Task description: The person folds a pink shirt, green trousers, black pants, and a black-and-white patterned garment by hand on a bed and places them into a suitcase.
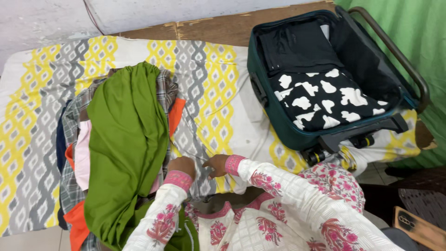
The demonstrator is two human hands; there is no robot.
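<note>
A heap of clothes lies on the bed at the left, topped by a large green garment (pixel 125 139) over checked, pink and orange pieces. My left hand (pixel 182 165) rests against the right edge of the heap, fingers tucked under the cloth. My right hand (pixel 216 166) sits just beside it on the patterned bedsheet (pixel 209 93), fingers curled down and holding nothing visible. Both sleeves are white with pink flowers.
An open dark teal suitcase (pixel 260 93) lies on the bed at the right with a black-and-white patched garment (pixel 325 100) and a black piece inside. A green curtain hangs at far right. A phone (pixel 418 227) lies on a dark surface at the bottom right.
</note>
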